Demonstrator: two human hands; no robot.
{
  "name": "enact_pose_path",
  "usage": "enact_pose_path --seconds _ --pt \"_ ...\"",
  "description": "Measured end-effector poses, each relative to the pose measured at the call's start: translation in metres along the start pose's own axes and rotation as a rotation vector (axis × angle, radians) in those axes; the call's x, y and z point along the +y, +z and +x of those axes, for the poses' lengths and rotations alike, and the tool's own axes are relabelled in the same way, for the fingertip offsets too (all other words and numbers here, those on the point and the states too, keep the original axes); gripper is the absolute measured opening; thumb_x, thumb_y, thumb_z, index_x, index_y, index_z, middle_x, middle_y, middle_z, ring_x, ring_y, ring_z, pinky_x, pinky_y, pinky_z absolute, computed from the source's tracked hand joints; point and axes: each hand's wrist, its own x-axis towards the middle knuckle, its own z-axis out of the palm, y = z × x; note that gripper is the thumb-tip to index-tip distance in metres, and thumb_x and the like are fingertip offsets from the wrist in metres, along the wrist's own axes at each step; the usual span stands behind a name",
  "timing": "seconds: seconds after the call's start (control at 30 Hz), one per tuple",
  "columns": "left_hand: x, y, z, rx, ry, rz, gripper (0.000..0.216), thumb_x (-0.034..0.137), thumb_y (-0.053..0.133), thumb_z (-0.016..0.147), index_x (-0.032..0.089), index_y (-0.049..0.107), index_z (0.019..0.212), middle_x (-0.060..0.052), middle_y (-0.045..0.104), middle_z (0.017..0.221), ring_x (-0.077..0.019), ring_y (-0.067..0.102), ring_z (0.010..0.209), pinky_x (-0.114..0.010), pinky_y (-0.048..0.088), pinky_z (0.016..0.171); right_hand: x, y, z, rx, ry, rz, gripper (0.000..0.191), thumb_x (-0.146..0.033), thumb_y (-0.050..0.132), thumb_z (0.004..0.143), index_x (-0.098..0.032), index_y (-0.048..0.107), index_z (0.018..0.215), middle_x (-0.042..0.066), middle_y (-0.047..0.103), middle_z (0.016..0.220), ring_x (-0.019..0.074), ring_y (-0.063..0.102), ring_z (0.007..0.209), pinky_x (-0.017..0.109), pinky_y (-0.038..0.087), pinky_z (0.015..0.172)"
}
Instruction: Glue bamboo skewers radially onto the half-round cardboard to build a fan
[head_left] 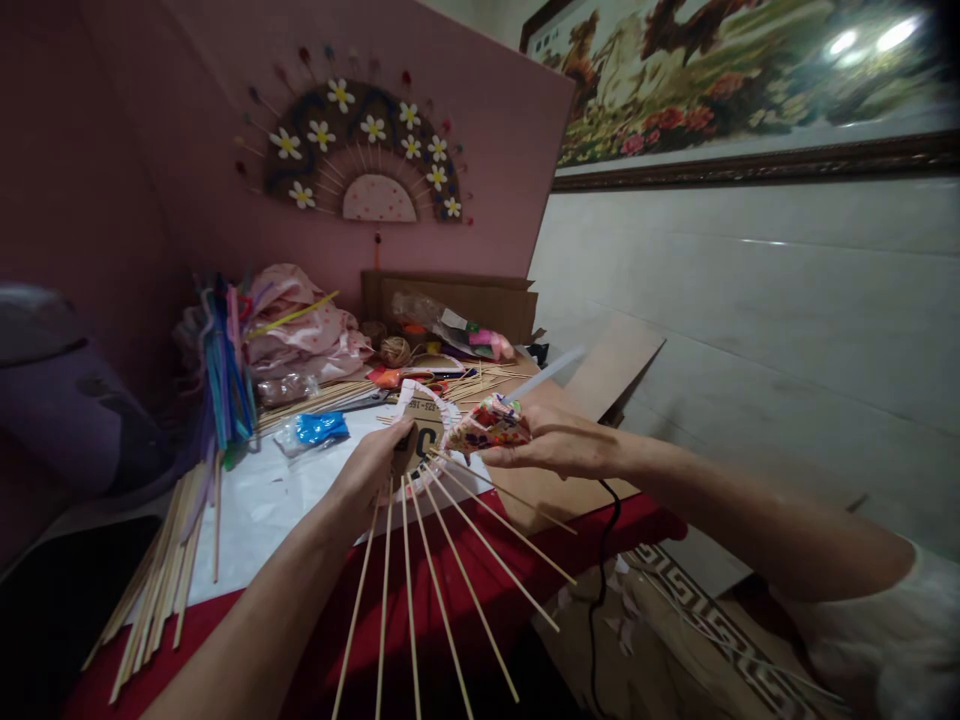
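My left hand [379,455] grips a brown cardboard half-disc [417,440] with printed figures and a pale edging, thumb on its face. Thin wooden sticks [450,560] spread from its lower edge like a fan, pointing down and toward me. Close at its right side, my right hand [562,440] is closed around a floral-patterned hot glue gun [489,425]. A translucent glue stick [546,373] juts out behind the gun, and a black cord [606,560] hangs below that hand. The gun's tip is too small to make out.
White paper [247,520] covers part of the red-clothed table [517,520]. Loose sticks [161,570] lie at left beside colored pipe cleaners [225,360]. Pink fabric [307,320], twine [395,350], scissors [367,402] and a blue packet [321,428] sit behind. A flowered fan [379,197] hangs above.
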Motion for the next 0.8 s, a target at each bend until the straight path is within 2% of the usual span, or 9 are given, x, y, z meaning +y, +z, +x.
enact_pose_path --seconds 0.2,0.37,0.6,0.8 --pt "-0.001 -0.0016 0.0027 0.007 0.042 0.019 0.037 0.043 0.057 0.072 0.013 0.066 0.093 -0.01 0.069 0.087 -0.0194 0.062 0.07 -0.028 0.046 0.061 0.0002 0.001 -0.0003 0.005 -0.039 -0.019 0.043 -0.054 0.05 0.079 -0.018 0.037 0.06 -0.006 0.032 0.051 0.0073 0.029 0.047 0.023 0.022 0.044" --pt "0.0012 -0.0009 0.0012 0.014 0.013 0.019 0.038 0.043 0.059 0.07 0.012 0.066 0.091 -0.009 0.069 0.08 -0.0189 0.062 0.063 -0.028 0.044 0.056 -0.0005 0.0019 -0.0011 -0.002 0.026 -0.006 0.04 -0.054 0.05 0.078 -0.018 0.04 0.064 -0.007 0.032 0.048 0.0069 0.028 0.043 0.022 0.021 0.041" --pt "0.0014 0.0001 -0.0005 0.028 0.014 0.023 0.042 0.044 0.06 0.07 0.013 0.065 0.096 -0.009 0.069 0.084 -0.0185 0.062 0.068 -0.026 0.043 0.055 0.0023 0.0007 0.0006 0.017 0.06 -0.035 0.053 -0.065 0.047 0.074 -0.019 0.03 0.054 -0.006 0.029 0.046 0.0066 0.028 0.043 0.021 0.022 0.039" --pt "-0.0005 -0.0009 0.001 0.03 0.006 0.009 0.042 0.045 0.061 0.069 0.014 0.065 0.097 -0.008 0.07 0.081 -0.0201 0.062 0.068 -0.027 0.044 0.054 0.0019 0.0005 0.0001 0.038 0.024 0.017 0.047 -0.058 0.05 0.076 -0.02 0.031 0.057 -0.006 0.029 0.048 0.0073 0.031 0.044 0.021 0.024 0.04"
